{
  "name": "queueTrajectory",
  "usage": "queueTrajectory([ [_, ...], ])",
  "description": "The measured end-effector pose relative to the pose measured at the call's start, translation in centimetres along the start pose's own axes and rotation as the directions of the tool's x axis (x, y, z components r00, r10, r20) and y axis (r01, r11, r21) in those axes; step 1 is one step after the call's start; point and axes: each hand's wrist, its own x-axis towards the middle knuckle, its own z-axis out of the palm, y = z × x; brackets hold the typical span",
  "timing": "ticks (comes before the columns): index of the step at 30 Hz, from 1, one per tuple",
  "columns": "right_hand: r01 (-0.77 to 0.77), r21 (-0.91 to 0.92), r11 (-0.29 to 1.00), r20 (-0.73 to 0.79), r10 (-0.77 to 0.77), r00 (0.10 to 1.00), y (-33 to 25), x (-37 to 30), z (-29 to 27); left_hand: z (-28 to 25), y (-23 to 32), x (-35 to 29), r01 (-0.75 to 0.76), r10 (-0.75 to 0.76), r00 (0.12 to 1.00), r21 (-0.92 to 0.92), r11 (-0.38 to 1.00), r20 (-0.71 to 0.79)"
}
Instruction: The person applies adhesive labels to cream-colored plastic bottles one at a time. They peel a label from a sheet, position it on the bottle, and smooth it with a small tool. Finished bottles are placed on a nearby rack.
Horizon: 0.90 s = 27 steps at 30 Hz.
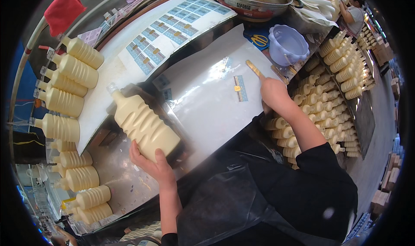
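Note:
A cream-coloured ribbed bottle (145, 125) with a clear neck lies tilted on the table, its neck pointing to the far left. My left hand (152, 163) grips its near end, with the thumb on one side and the fingers on the other. My right hand (276, 95) is closed round a narrow, flat tan stick (254, 68), which looks wooden; its near part is hidden in the fist. Just left of that hand, a blue patterned label with a brown band (240, 88) lies on the shiny white sheet (203, 120).
Sheets of blue labels (160, 36) cover a white board beyond the bottle. A lavender bucket (288, 45), yellow-handled scissors (259, 41) and a metal pan (253, 2) stand at the far side. Cream bottles (78, 71) line the left edge; more bottles (322, 112) fill the right. Another person (352, 15) is far right.

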Motion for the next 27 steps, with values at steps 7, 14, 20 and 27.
queueTrajectory([
  [7,0.059,0.121,0.991,-0.105,-0.046,0.993,0.2,-2.7,0.8,-0.3,-0.4,0.1,-0.022,0.023,1.000,0.072,0.997,-0.010],
  [14,0.183,0.066,0.981,-0.101,-0.176,0.979,-1.7,-8.0,-0.3,-0.5,0.4,0.4,-0.008,0.008,1.000,0.034,0.999,-0.001],
  [20,0.428,-0.002,0.904,-0.285,-0.411,0.866,-0.7,-9.1,2.2,-0.6,0.4,-0.1,-0.035,0.038,0.997,0.055,0.998,-0.066],
  [27,0.519,0.280,0.808,-0.334,-0.424,0.842,1.5,-7.6,0.7,-2.2,3.4,-0.6,-0.271,0.270,0.963,0.056,0.961,0.017],
])
